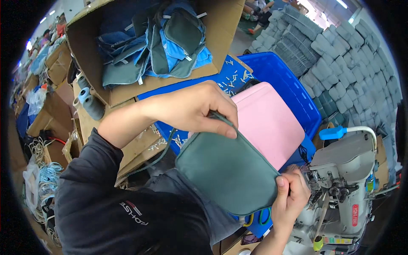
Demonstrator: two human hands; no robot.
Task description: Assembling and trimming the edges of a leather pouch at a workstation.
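A dark green fabric panel [227,170] with rounded corners and a corded edge is held up in front of me, tilted. My left hand [204,106] pinches its upper edge between thumb and fingers. My right hand [291,193] grips the panel's right corner, thumb on top. A loose green cord [159,157] trails from near the panel's upper left down to the lower left. Just behind the panel, a pink rounded piece [270,121] lies over the blue bin, partly covered by the panel.
A cardboard box [229,29] at the back holds several green and blue fabric pieces. A blue bin [293,74] stands behind the pink piece. At the right is a sewing machine [344,170]. Thread spools [93,106] stand at the left; stacked grey-green pieces [348,68] fill the far right.
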